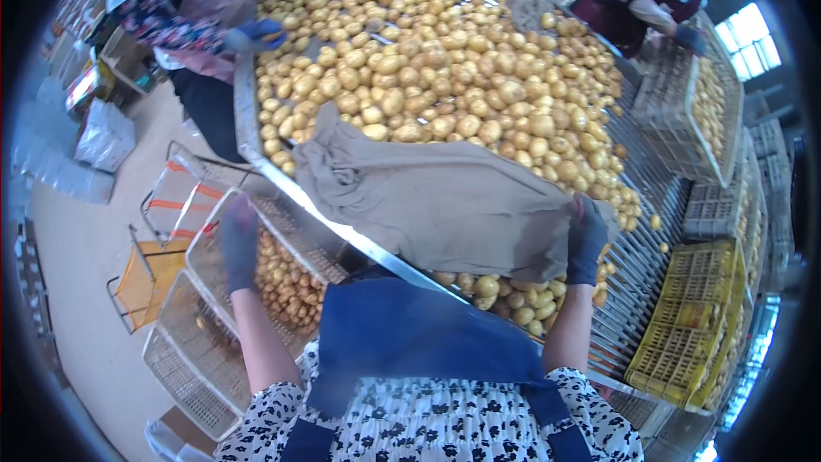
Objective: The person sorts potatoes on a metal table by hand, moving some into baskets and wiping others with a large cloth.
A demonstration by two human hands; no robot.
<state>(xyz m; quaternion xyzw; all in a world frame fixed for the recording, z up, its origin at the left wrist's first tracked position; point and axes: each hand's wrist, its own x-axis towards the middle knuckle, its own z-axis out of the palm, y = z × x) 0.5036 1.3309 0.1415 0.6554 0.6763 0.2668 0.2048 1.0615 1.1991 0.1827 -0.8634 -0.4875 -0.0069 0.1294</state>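
Observation:
A large heap of potatoes (453,68) covers a metal-edged sorting table in front of me. Across its near side lies a wrinkled grey cloth (428,197), with potatoes showing beyond and below it. My right hand (587,239), in a dark glove, is closed on the cloth's right end. Motion smears my left hand (240,244), also gloved, so its fingers do not show clearly. It is above the left side of a pale plastic crate (201,252) that holds small potatoes (286,282), away from the cloth.
Metal rollers (633,291) slope along the right, beside a yellow crate (684,325) and stacked grey crates (663,111). One gloved co-worker (192,26) stands at the far left edge, another (641,0) at the back right. Folding chairs (154,278) stand on the left floor.

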